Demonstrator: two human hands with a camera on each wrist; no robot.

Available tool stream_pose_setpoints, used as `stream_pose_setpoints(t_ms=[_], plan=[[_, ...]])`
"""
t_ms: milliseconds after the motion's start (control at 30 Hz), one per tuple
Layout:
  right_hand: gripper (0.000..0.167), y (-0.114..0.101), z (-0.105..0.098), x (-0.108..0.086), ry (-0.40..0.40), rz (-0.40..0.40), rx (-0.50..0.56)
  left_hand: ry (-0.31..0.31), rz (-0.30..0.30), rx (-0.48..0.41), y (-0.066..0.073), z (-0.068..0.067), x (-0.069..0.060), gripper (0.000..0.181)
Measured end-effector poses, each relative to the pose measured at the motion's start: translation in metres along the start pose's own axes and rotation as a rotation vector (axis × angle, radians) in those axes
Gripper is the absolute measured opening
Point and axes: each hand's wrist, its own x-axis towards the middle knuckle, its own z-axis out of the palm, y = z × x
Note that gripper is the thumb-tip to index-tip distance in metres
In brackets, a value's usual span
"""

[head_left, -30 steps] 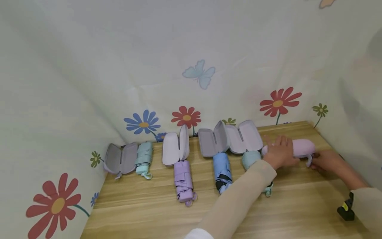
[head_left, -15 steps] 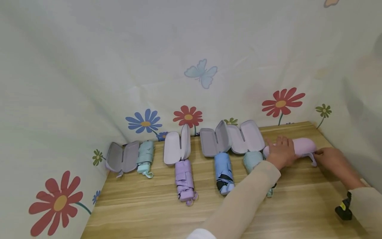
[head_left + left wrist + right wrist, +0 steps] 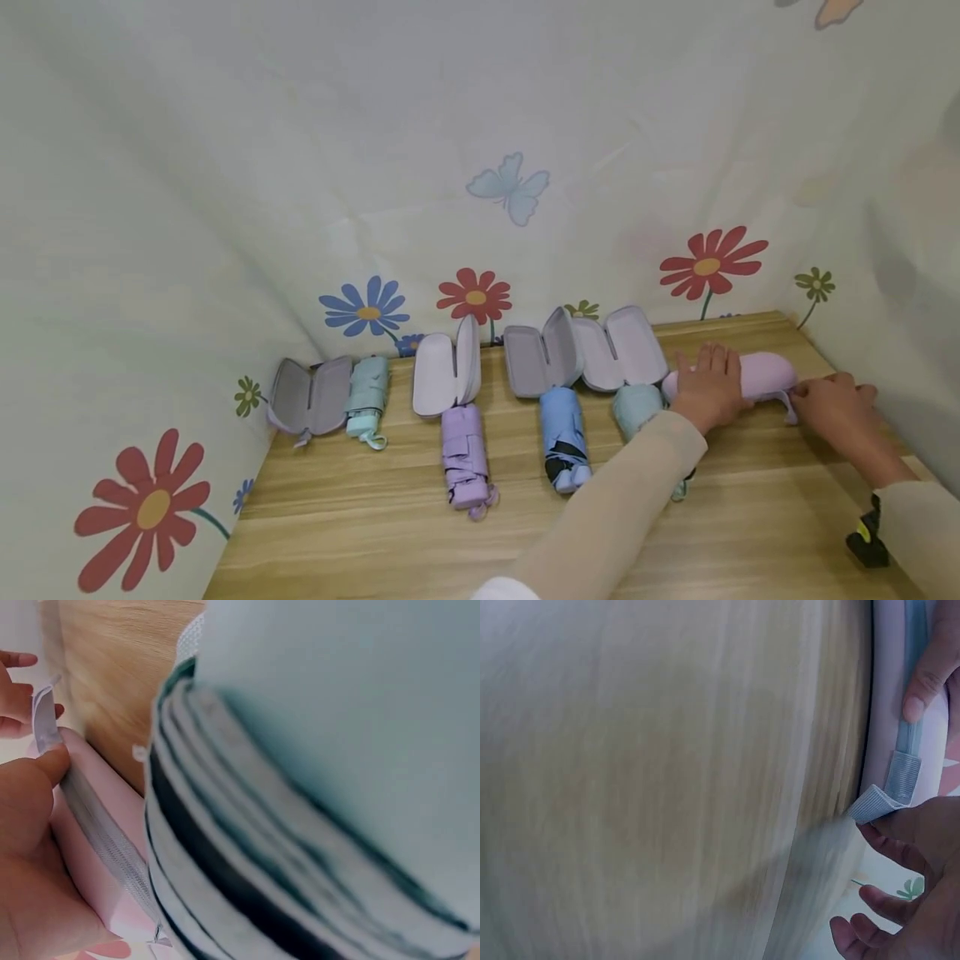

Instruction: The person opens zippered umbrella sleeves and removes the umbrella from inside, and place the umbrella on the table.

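My left hand [image 3: 711, 387] grips the closed pink zip case [image 3: 767, 375], which lies on its side at the table's back right. In the left wrist view its thumb presses near the zipper [image 3: 112, 836]. At the case's right end, my right hand [image 3: 836, 408] holds the grey ribbed fabric strap [image 3: 904, 778], its fingers curled at the loop. The exact pinch is partly hidden. Below my left wrist lies a pale green folded umbrella [image 3: 637, 407], mostly covered by the sleeve; it fills much of the left wrist view.
Along the back of the wooden table [image 3: 360, 533] stand several opened zip cases, one grey-lined [image 3: 311, 398], one white-lined [image 3: 435, 375]. Folded umbrellas lie by them: teal [image 3: 367, 396], purple [image 3: 463, 458], blue [image 3: 564, 433]. A flowered cloth [image 3: 300, 125] hangs behind.
My right hand has shifted slightly to the right at the strap end of the pink case. The left hand keeps its hold; the head view has moved a little.
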Motion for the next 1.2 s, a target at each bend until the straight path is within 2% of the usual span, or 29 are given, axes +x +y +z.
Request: stream_pose_setpoints(t_ms=[200,333,433,567,700,933,1100,1200], plan=[[0.033,0.003,0.005,-0.005,0.033,0.065,0.016,-0.043,0.021,0.016,0.004,0.005,0.01,0.09],[0.032,0.009,0.004,0.004,0.027,0.081,0.008,-0.049,0.038,0.016,0.002,0.005,0.014,0.089],[0.03,0.013,0.005,0.01,0.03,0.103,-0.018,-0.053,0.047,-0.001,0.003,0.004,0.011,0.086],[0.028,0.016,0.004,0.015,0.041,0.119,-0.054,-0.021,0.055,0.009,0.004,0.001,0.0,0.084],[0.031,0.014,0.0,0.02,0.029,0.101,-0.058,0.004,0.057,0.013,-0.003,-0.004,-0.007,0.08],[0.026,0.017,-0.006,0.016,0.058,0.077,-0.065,-0.021,0.106,-0.042,-0.007,-0.007,-0.007,0.076],[0.022,0.022,-0.006,0.018,0.057,0.021,-0.08,-0.053,0.156,-0.057,-0.009,-0.003,-0.006,0.074],[0.018,0.027,-0.006,0.018,0.051,-0.062,-0.122,-0.069,0.197,-0.045,-0.013,-0.002,-0.006,0.074]])
